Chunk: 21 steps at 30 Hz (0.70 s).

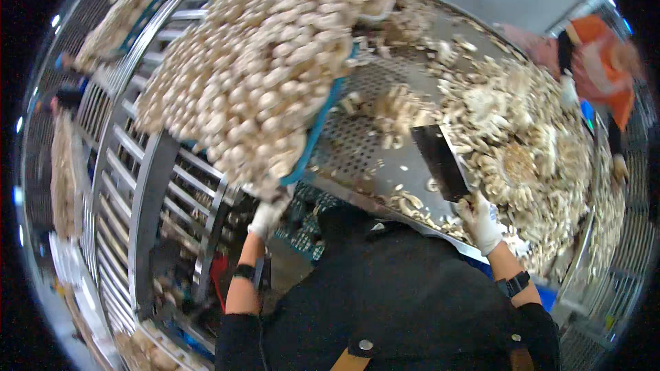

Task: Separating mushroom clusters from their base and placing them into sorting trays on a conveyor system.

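Metal tabletop (392, 167) runs through the middle and right, roller conveyor (129, 143) fills the left. Huge slab of mushrooms (251, 82) sits upper centre on a blue tray (320, 130), hiding a good chunk of the rollers. Loose mushroom pile (498, 165) crowds the tabletop's right side, and there's a co-worker in orange (599, 62) at upper right. Dark cleaver (438, 161) is right of centre, with the right hand's (483, 225) fingers wrapped round its handle end. Left hand (267, 219) is at the tray's lower tip, too blurry to tell if those fingers are gripping.
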Each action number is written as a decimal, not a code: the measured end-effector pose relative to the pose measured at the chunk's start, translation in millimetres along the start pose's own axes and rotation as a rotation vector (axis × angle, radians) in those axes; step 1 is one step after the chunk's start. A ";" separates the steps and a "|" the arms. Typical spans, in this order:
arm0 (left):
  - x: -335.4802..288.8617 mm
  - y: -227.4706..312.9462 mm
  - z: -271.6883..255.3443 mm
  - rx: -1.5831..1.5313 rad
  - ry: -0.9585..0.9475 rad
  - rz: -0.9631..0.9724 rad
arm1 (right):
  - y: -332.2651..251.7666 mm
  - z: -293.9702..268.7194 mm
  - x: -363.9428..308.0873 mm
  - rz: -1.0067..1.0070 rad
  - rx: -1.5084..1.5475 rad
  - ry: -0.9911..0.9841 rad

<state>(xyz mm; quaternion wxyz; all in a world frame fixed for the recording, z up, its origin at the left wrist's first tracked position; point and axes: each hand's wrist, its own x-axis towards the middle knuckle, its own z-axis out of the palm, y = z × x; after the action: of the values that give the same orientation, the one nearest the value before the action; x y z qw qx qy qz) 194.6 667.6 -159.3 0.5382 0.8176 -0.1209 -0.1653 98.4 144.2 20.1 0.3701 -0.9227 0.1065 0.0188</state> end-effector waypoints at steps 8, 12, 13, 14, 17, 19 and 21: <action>104.4 231.4 140.9 -0.108 -0.842 -0.259 | 38.6 -35.9 -76.9 -0.024 -0.154 -0.011; 163.4 296.5 219.7 0.042 -0.808 -0.022 | 85.5 -38.8 -121.8 0.009 -0.217 -0.066; 169.4 322.8 241.7 0.086 -0.784 0.036 | 94.0 -42.1 -131.0 0.049 -0.221 -0.131; 174.4 332.6 264.7 0.124 -0.767 0.103 | 92.1 -48.7 -133.3 0.074 -0.229 -0.185; 194.1 353.9 347.9 0.478 -0.640 0.628 | 112.2 -49.6 -142.0 0.080 -0.176 -0.222; 201.8 381.2 395.0 0.671 -0.579 0.781 | 113.6 -52.1 -137.3 0.078 -0.142 -0.230; 210.0 424.9 427.2 0.962 -0.649 0.776 | 122.6 -53.8 -130.6 -0.001 -0.095 -0.232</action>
<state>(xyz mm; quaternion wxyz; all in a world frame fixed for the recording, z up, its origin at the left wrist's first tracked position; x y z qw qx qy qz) 207.5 63.5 45.8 0.0731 0.7722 -0.6186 -0.1252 -57.3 44.9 -9.3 0.3360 -0.9308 0.0613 0.1303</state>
